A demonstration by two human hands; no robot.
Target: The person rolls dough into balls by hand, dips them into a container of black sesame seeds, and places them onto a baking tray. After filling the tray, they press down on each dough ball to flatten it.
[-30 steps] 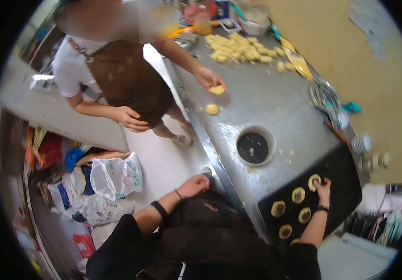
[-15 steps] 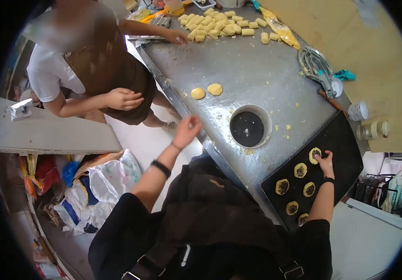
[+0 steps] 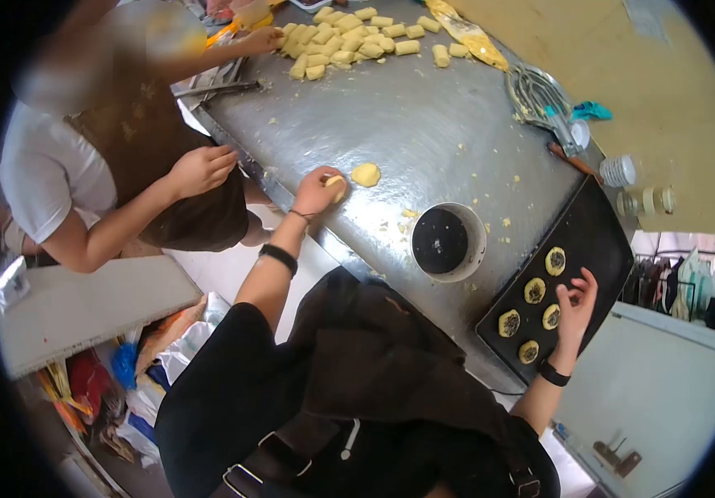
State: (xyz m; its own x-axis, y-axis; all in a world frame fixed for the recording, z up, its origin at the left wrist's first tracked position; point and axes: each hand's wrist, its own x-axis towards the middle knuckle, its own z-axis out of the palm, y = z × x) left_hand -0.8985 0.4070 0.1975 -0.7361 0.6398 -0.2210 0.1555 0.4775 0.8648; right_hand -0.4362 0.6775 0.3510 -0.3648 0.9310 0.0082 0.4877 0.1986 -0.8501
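My left hand [image 3: 316, 192] is closed on a flat round of yellow dough [image 3: 337, 188] near the steel table's edge. A second dough round [image 3: 366, 174] lies on the table just beside it. My right hand [image 3: 577, 305] hovers over the black baking tray [image 3: 594, 236], its fingers curved and apart with nothing between them. Several dough rounds topped with dark filling sit on the tray, among them a filled round [image 3: 555, 261] near my fingers. Between my hands stands a round tin [image 3: 477, 241] holding dark, seed-like filling.
Across the steel table [image 3: 308, 124], a co-worker's hand [image 3: 262, 40] touches a heap of dough pieces [image 3: 345, 37]. The co-worker's other hand [image 3: 204, 170] is at the table edge. A whisk [image 3: 532, 95], jars [image 3: 617, 171] and a yellow piping bag [image 3: 467, 33] line the far side.
My left hand has moved up to the table and taken one of the two dough rounds. My right hand has lifted off the filled round on the tray. The co-worker's hand has reached the dough heap.
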